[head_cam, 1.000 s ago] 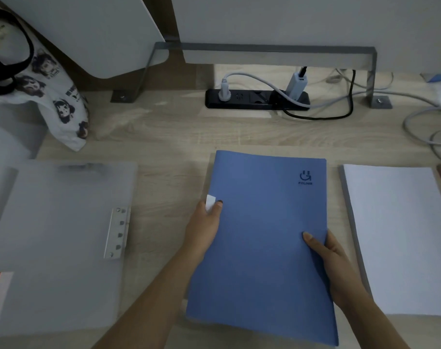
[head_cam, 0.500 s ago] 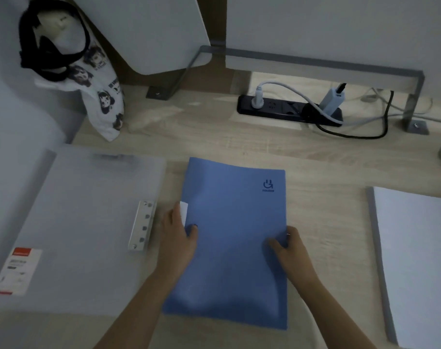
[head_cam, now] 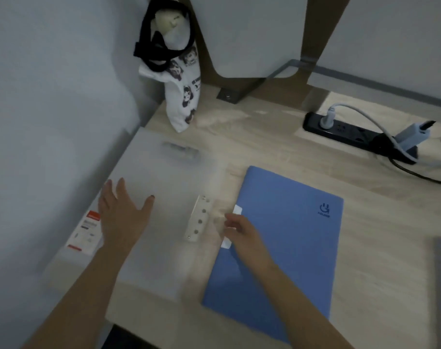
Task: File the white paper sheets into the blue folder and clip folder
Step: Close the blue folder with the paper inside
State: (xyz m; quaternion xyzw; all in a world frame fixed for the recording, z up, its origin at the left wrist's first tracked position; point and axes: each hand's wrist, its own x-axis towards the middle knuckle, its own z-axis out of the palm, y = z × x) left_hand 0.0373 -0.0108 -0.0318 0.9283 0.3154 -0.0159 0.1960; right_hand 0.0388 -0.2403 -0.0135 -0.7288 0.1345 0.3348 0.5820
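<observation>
Over the pale wooden worktop (head_cam: 277, 147), both empty hands are spreading: left hand (head_cam: 121, 215) on the translucent grey clip folder (head_cam: 164, 177), right hand (head_cam: 242, 233) beside the closed flat blue folder (head_cam: 285, 238); best opened steadily from its free edge.

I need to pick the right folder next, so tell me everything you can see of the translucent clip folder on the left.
The clip folder is a frosted, translucent plastic sheet lying flat and closed on the wooden desk, left of the blue folder and apart from it. A white strip with round studs runs along its right edge, and a darker clip shows faintly through the cover near the far edge. A red-and-white label sits at its left side. The left hand is spread open over it; whether it touches is unclear.
</observation>
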